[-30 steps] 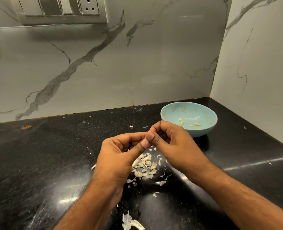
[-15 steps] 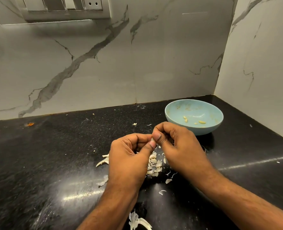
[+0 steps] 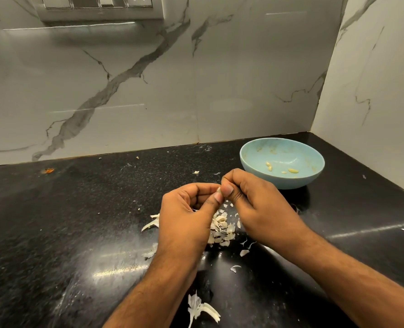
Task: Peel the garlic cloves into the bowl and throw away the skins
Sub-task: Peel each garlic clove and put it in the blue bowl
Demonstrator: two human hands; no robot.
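Centre frame, above the skins (image 3: 221,229): left hand (image 3: 186,216) and right hand (image 3: 255,204), fingers curled, thumbs touching, pinch one garlic clove (image 3: 218,189). Bowl (image 3: 282,162) right of centre holds peeled cloves (image 3: 292,170).

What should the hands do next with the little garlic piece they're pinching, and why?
Probably keep picking skin off it. Both the left hand and right hand pinch the garlic clove above the pile of skins, and only a sliver shows, so it seems unfinished. Once bare, it likely goes in the blue bowl with the peeled cloves.
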